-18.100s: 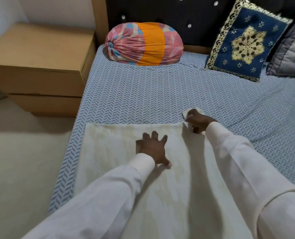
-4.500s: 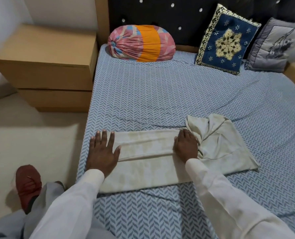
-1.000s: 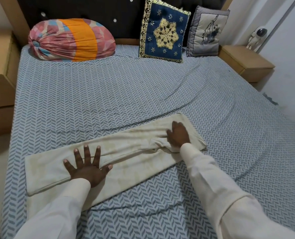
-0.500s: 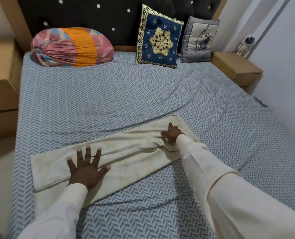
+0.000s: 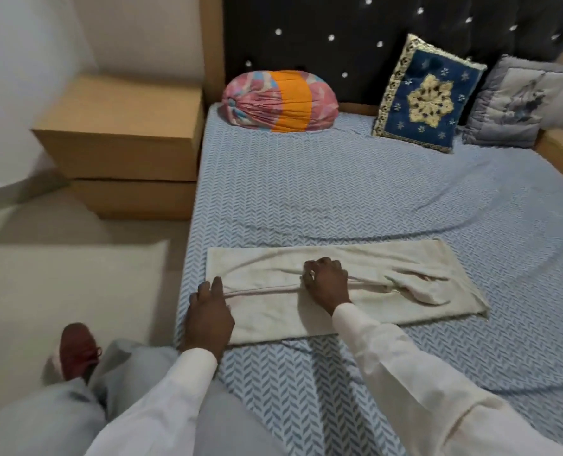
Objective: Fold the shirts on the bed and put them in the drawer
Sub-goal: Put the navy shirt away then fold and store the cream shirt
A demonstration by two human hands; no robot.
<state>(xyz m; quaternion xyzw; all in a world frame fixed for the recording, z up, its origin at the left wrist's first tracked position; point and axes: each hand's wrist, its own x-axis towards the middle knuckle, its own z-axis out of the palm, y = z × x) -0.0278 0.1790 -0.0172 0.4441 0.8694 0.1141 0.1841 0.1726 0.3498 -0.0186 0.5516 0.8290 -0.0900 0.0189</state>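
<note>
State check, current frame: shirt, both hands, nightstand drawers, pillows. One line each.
cream shirt: folded into a long strip, flat on the bed, sleeve bunched at its right end
left hand: curled at the strip's left end
right hand: pressing the strip's middle
nightstand drawers: both closed
bolster: lying by the headboard
blue cushion: propped upright
grey cushion: propped upright

Folded shirt (image 5: 388, 301) lies across bed (image 5: 339, 192) near its left edge; three cushions (image 5: 428, 93) behind against headboard (image 5: 306, 28); drawer unit (image 5: 125, 143) left of bed.
</note>
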